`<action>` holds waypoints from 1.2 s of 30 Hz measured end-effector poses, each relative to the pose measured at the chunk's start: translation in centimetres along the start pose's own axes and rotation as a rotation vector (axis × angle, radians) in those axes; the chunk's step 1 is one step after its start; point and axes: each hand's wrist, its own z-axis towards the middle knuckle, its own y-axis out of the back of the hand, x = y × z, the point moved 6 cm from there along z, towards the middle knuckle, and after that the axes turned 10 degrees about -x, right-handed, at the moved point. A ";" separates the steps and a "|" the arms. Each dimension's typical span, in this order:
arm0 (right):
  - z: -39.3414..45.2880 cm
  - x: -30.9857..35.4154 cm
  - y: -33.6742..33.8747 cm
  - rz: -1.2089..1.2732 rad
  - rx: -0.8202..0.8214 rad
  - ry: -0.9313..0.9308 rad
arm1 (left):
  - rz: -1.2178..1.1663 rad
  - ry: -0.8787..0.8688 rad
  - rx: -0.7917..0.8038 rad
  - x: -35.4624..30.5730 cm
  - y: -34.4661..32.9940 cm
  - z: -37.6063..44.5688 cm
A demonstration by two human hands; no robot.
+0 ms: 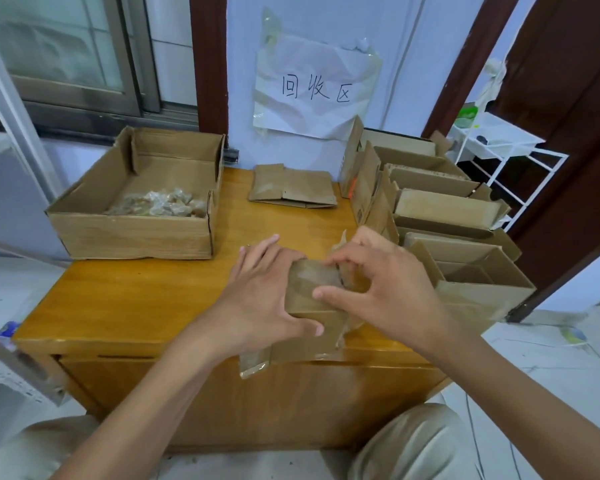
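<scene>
small box (309, 308) is set at the surface's (136, 299) near edge | left grip (260, 289) is clamped round it | tape (351, 283) is pinched by right grip (381, 285) | tape is best peeled low, box braced

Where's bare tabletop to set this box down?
Widest bare patch: front-left table, between the open box and the left hand gripping the small box. A narrower strip lies between the flattened cardboard and the hands. Right is crowded: the row of boxes sits beside the right hand pinching tape.
</scene>
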 end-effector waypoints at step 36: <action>-4.9 -2.0 -2.8 0.765 -0.349 -0.869 | -0.031 0.071 -0.023 0.5 0.4 -1.6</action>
